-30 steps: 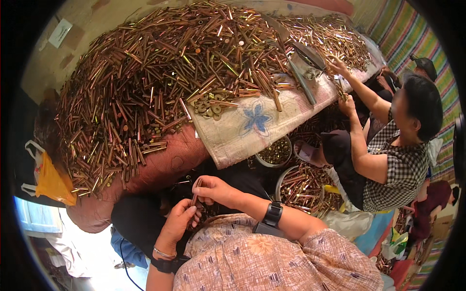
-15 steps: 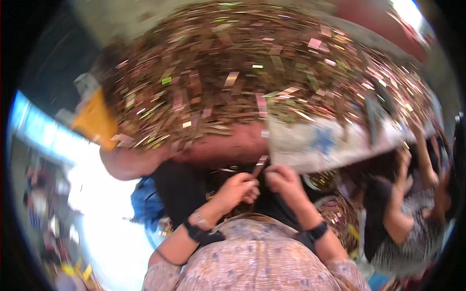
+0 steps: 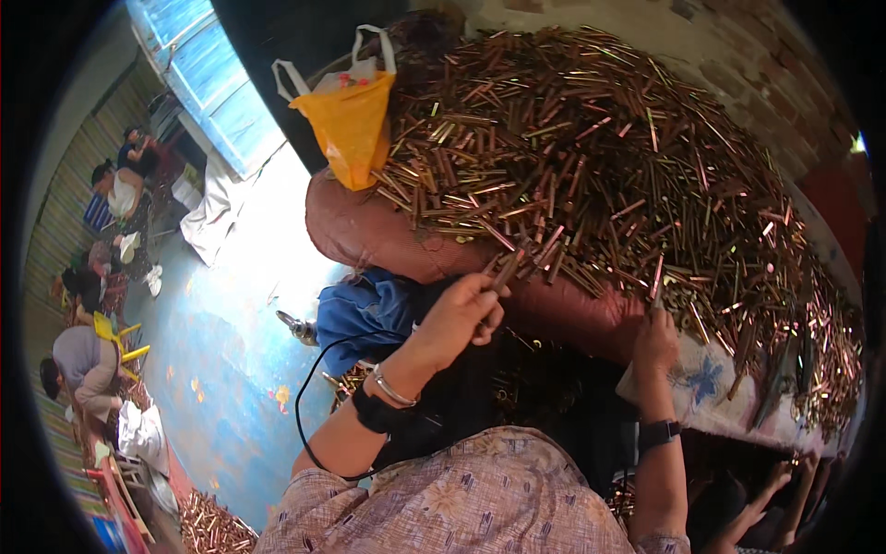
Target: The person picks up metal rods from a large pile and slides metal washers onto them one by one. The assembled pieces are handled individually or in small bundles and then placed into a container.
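Note:
A large heap of narrow, coppery, shiny strips (image 3: 591,148) is piled up in front of me. At its near edge my left hand (image 3: 457,319) is closed, pinching a flat brownish strip (image 3: 506,268) that points up toward the heap. My right hand (image 3: 655,343) rests farther right by the heap's edge, its fingers closed round a slim, pale, pointed piece (image 3: 657,294); its exact kind is unclear. Below the heap runs a thick reddish-pink padded roll (image 3: 572,319), which passes between my two hands.
A yellow bag (image 3: 346,129) with white handles stands at the heap's left end. White sacking (image 3: 706,369) lies at the right, beside another person's arms (image 3: 771,494). Blue cloth (image 3: 365,309) is near my left forearm. Several people sit at far left; more strips (image 3: 214,524) lie on the floor.
The view has swung, so the heap sits farther right. My hands, close together before, are now apart: the right has moved out right to the heap's edge. The left still holds a strip.

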A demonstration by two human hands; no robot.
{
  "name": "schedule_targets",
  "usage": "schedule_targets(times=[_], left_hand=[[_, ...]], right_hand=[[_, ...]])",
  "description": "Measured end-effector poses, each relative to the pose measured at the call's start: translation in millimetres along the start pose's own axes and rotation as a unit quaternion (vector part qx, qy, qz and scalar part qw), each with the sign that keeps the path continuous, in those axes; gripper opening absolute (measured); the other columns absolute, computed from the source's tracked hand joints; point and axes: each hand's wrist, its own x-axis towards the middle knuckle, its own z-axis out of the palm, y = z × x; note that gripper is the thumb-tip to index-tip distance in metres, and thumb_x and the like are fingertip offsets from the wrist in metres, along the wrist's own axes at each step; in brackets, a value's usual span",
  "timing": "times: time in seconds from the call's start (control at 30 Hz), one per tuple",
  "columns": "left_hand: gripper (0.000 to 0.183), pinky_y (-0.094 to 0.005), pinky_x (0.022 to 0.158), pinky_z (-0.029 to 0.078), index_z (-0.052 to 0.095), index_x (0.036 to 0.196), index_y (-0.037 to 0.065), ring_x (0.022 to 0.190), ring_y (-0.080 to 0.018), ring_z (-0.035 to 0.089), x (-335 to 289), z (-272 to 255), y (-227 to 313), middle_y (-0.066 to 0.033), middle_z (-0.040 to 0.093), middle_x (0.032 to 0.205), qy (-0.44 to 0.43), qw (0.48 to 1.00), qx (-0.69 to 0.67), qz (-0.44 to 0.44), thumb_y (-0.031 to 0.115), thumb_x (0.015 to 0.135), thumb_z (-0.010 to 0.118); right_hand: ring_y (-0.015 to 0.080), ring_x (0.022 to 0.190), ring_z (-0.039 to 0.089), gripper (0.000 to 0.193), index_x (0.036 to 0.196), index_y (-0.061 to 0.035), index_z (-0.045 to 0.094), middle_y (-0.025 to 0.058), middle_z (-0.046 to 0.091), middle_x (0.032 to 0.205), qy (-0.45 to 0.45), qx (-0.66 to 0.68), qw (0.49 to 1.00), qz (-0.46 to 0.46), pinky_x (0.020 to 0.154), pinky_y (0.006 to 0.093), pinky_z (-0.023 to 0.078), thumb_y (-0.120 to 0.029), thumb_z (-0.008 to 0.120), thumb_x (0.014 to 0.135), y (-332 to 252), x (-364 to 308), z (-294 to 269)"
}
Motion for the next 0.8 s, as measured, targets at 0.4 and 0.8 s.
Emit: schedule_targets(times=[0.4,0.8], left_hand=[[0.025,-0.0326,0.050,0.046,0.054,0.094,-0.004,0.057,-0.0276,0.059,33.2,-207.4,26.2,-0.0155,0.059,0.068,0.448,0.810,0.370,0.081,0.016,0.081,0.049],[0.029,-0.0478,0.078,0.042,0.048,0.101,-0.004,0.085,-0.0420,0.057,114.3,-245.6,44.7,-0.0261,0.059,0.088,0.462,0.656,0.596,0.037,0.015,0.080,0.043]], right_hand=[[0.0339,0.081,0.055,0.012,0.090,-0.0056,0.054,0.0129,0.056,0.087,0.056,0.004,0.998,0.024,0.067,0.0399,0.044,-0.015,0.049,0.084,-0.6,-6.3,4.9],[0.0315,0.077,0.056,0.011,0.088,-0.0078,0.055,0.0104,0.056,0.086,0.098,-0.038,0.994,0.014,0.062,0.0383,0.045,-0.016,0.049,0.085,5.9,-9.7,13.9]])
